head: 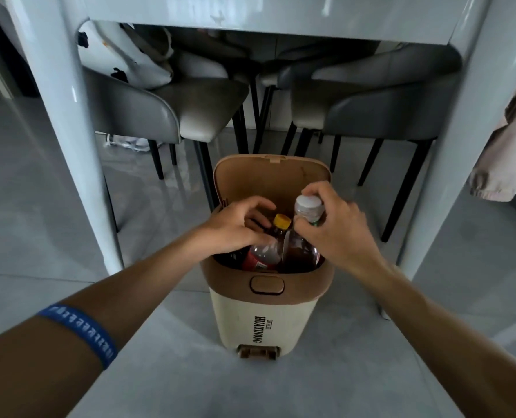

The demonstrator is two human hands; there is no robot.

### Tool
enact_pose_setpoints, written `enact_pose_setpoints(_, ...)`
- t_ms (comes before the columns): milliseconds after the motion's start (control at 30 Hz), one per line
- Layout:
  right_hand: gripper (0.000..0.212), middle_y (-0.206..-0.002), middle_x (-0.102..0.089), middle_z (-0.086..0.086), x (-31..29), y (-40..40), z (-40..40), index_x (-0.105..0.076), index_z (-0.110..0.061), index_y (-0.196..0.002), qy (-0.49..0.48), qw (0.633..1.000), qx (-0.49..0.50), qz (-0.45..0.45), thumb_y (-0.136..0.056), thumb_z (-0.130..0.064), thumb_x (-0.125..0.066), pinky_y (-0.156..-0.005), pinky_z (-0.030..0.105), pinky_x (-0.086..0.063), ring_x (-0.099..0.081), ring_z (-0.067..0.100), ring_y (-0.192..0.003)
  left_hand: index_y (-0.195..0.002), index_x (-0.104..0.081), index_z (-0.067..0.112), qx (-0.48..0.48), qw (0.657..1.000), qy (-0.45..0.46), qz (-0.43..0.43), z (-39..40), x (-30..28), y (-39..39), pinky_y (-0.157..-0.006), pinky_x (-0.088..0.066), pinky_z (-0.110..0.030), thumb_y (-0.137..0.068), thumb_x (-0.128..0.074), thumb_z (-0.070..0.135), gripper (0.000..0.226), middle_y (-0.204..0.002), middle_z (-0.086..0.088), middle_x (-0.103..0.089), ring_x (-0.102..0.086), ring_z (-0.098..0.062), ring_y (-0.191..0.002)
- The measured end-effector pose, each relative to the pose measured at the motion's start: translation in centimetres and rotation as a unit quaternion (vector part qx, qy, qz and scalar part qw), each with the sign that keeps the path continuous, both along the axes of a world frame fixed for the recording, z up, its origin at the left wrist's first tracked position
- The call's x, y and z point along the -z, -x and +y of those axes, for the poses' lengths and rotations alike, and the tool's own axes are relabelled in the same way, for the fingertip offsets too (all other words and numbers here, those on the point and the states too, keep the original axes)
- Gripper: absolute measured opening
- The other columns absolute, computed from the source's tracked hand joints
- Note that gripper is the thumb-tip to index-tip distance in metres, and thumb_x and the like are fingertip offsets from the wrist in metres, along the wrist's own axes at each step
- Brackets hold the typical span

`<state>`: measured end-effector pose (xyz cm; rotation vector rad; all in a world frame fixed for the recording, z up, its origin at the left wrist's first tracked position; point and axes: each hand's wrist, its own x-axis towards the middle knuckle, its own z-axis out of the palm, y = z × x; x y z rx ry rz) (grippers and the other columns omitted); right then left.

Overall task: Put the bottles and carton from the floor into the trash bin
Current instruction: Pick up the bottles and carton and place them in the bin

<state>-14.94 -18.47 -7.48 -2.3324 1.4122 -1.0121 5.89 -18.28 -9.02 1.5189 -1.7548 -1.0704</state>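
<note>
Right hand [330, 233] fingers curl around the neck of the white-capped bottle [308, 208], holding it upright, probably to steer it down. Left hand [235, 229] is curled over the yellow-capped bottle [276, 236]; whether it clamps or only presses, cannot tell. Both bottles stand inside the open trash bin [265, 309], necks above the rim, lid [271, 179] tipped back. Carton not identifiable. Bin sits beside the table leg [60, 116].

The trash bin [265, 315] stands on the floor [39, 230] at the table's [268, 22] near edge, lid [271, 182] raised at 12 o'clock. Two bottles stand inside, one [265, 251] at 9 o'clock, one [306, 233] at 3. Two chairs [172, 107] [371, 101] sit beyond, under the table.
</note>
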Motion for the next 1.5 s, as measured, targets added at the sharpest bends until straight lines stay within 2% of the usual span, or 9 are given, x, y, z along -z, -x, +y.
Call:
enact_pose_setpoints(200, 0.034, -0.093, -0.065, -0.013, -0.6, -0.3, -0.4, -0.049, -0.032, -0.106, -0.04, 0.995, -0.083, 0.032, -0.08, -0.027, -0.07, -0.071, 0.028, -0.049, -0.062, 0.005, -0.08, -0.141, -0.04, 0.037, 0.081, 0.994, -0.008, -0.069, 0.0, -0.2, 0.6, -0.106, -0.042, -0.04, -0.073, -0.083, 0.026, 0.082, -0.136, 0.005, -0.055, -0.051, -0.014, -0.124)
enact_pose_setpoints(433, 0.038, -0.102, -0.066, -0.001, 0.4, 1.3, -0.9, -0.051, -0.028, -0.104, -0.136, 0.973, -0.161, -0.098, -0.076, -0.008, -0.068, -0.078, 0.049, -0.056, -0.066, 0.021, -0.092, -0.085, -0.066, 0.03, 0.059, 0.963, 0.012, -0.264, -0.7, -1.8, -1.4, -0.068, -0.053, -0.033, -0.084, -0.067, 0.007, 0.023, -0.087, 0.002, -0.067, -0.066, -0.019, -0.082)
enact_pose_setpoints(600, 0.039, -0.105, -0.065, 0.002, 0.3, 2.5, -1.7, -0.05, -0.022, -0.1, -0.143, 0.96, -0.129, -0.201, -0.077, 0.001, -0.071, -0.079, 0.041, -0.059, -0.067, 0.021, -0.096, -0.095, -0.067, 0.022, 0.038, 0.936, 0.032, -0.348, -0.2, -1.2, -1.2, -0.073, -0.053, -0.035, -0.094, -0.059, 0.022, 0.008, -0.089, 0.001, -0.066, -0.064, -0.019, -0.082)
enact_pose_setpoints(700, 0.038, -0.097, -0.061, -0.004, 1.7, 2.1, -1.9, -0.048, -0.027, -0.099, -0.157, 0.979, -0.129, -0.02, -0.076, -0.009, -0.073, -0.074, 0.04, -0.057, -0.064, 0.019, -0.088, -0.108, -0.066, 0.013, 0.041, 0.903, 0.062, -0.422, -0.2, -1.5, 0.9, -0.08, -0.055, -0.04, -0.092, -0.056, 0.011, 0.019, -0.102, -0.006, -0.065, -0.063, -0.024, -0.09)
enact_pose_setpoints(800, 0.037, -0.099, -0.062, -0.011, 3.4, 1.6, -1.8, -0.054, -0.033, -0.104, -0.161, 0.976, -0.12, 0.085, -0.076, -0.018, -0.072, -0.075, 0.034, -0.054, -0.062, 0.016, -0.091, -0.113, -0.066, 0.019, 0.046, 0.918, 0.054, -0.391, -0.6, -1.3, 0.9, -0.085, -0.054, -0.04, -0.087, -0.062, 0.011, 0.028, -0.113, -0.003, -0.065, -0.061, -0.023, -0.101)
enact_pose_setpoints(967, 0.041, -0.118, -0.065, -0.011, 1.9, 0.3, -2.7, -0.057, -0.029, -0.116, -0.177, 0.968, -0.17, -0.046, -0.081, -0.024, -0.077, -0.086, 0.025, -0.054, -0.066, 0.005, -0.102, -0.113, -0.061, 0.028, 0.087, 0.925, 0.116, -0.352, -0.8, -2.4, 1.4, -0.092, -0.048, -0.045, -0.075, -0.073, 0.033, 0.04, -0.109, 0.006, -0.066, -0.06, -0.017, -0.102)
enact_pose_setpoints(1133, 0.027, -0.104, -0.073, 0.0, 1.7, 1.3, -4.6, -0.066, -0.024, -0.107, -0.403, 0.89, -0.173, -0.124, -0.089, -0.004, -0.067, -0.084, 0.026, -0.058, -0.071, 0.015, -0.099, -0.111, -0.055, 0.031, 0.076, 0.931, 0.124, -0.334, -1.3, -0.7, 1.8, -0.083, -0.051, -0.043, -0.067, -0.071, 0.065, 0.057, -0.103, 0.009, -0.066, -0.061, -0.016, -0.091)
enact_pose_setpoints(1267, 0.034, -0.104, -0.067, -0.008, 2.9, 1.0, -5.6, -0.067, -0.022, -0.114, -0.178, 0.955, -0.156, 0.181, -0.088, -0.002, -0.057, -0.071, 0.015, -0.046, -0.063, 0.013, -0.097, -0.102, -0.059, 0.023, 0.053, 0.932, 0.12, -0.337, -1.6, -1.3, 1.5, -0.079, -0.044, -0.038, -0.07, -0.076, 0.052, 0.046, -0.095, 0.006, -0.065, -0.061, -0.018, -0.087)
enact_pose_setpoints(1500, 0.042, -0.131, -0.06, 0.002, 6.8, -4.3, -7.0, -0.05, -0.023, -0.137, 0.008, 0.792, -0.017, 0.61, -0.096, -0.028, -0.052, -0.105, 0.045, -0.032, -0.048, 0.03, -0.127, -0.118, -0.049, 0.035, 0.036, 0.951, 0.11, -0.288, -1.3, -0.9, 0.7, -0.094, -0.044, -0.047, -0.072, -0.076, 0.038, 0.054, -0.112, 0.008, -0.065, -0.061, -0.018, -0.101)
